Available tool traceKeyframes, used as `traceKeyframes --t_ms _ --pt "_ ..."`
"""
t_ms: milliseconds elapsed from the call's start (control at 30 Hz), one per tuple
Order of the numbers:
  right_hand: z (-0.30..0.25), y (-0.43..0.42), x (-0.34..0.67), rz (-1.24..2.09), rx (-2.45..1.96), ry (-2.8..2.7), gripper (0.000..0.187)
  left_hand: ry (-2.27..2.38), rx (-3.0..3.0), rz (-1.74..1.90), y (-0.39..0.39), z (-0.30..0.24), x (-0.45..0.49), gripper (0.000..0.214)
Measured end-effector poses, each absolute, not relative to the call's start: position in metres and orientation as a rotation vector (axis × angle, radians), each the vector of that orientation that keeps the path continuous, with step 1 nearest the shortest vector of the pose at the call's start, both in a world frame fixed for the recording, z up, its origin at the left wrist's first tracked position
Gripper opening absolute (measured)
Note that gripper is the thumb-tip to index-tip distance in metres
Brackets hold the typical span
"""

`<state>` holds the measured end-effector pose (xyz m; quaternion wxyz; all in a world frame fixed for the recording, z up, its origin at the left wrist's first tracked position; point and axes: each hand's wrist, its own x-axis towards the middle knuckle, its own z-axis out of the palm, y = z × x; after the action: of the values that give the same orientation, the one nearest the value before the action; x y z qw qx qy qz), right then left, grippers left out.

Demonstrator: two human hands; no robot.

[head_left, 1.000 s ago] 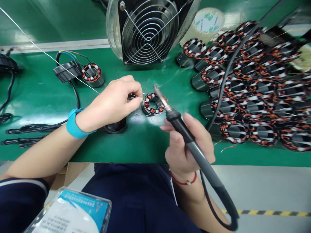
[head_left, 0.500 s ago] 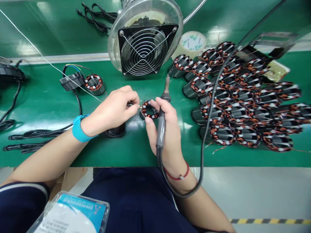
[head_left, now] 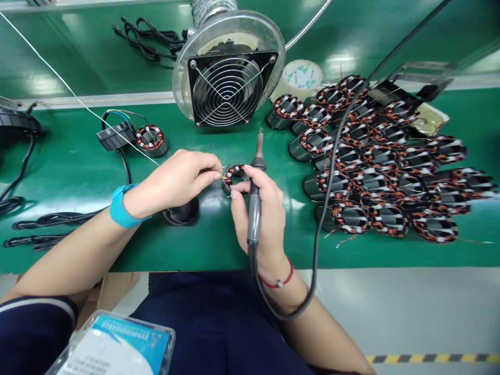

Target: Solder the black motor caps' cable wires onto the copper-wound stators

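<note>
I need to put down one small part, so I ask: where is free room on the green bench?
Free: the front patch between the black round part, the right hand and the bench edge; also the strip between the right hand and the stator rows. Crowded: those rows, and the middle stator, with the left hand, right hand and soldering iron around it.

Head cam, fwd & down (fairly close) over green bench (head_left: 219,234), navy clothing (head_left: 195,323) at btm.

The surface (head_left: 219,245) is glossy, the grille (head_left: 226,98) shiny metal, the iron (head_left: 254,213) smooth plastic with a dull metal tip (head_left: 260,137).
</note>
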<state>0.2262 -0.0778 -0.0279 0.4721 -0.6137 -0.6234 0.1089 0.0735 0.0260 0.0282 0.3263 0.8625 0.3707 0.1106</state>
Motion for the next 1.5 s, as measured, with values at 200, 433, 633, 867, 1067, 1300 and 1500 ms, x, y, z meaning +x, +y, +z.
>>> traceKeyframes --t_ms 200,433,633,867,1067,1300,1500 --pt "-0.028 -0.072 0.221 0.289 -1.581 -1.511 0.038 0.941 1.815 0.256 0.031 0.026 0.072 0.018" --pt "-0.028 -0.072 0.219 0.298 -1.58 -1.505 0.036 1.083 2.089 0.572 0.032 0.026 0.065 0.02" --pt "-0.028 -0.075 0.218 0.199 -1.535 -1.573 0.035 1.119 2.451 0.386 0.021 0.036 0.062 0.017" --pt "-0.029 -0.075 0.221 0.172 -1.53 -1.601 0.037 1.003 2.495 0.119 0.025 0.037 0.064 0.008" --pt "-0.03 -0.072 0.218 0.198 -1.576 -1.536 0.04 0.836 2.262 0.199 0.035 0.033 0.06 0.007" --pt "-0.025 -0.071 0.219 0.309 -1.455 -1.514 0.041 0.953 2.046 0.436 0.024 0.033 0.063 0.009" --pt "-0.027 -0.07 0.222 0.475 -1.319 -1.391 0.047 0.88 2.108 0.547 0.008 0.041 0.073 0.014"
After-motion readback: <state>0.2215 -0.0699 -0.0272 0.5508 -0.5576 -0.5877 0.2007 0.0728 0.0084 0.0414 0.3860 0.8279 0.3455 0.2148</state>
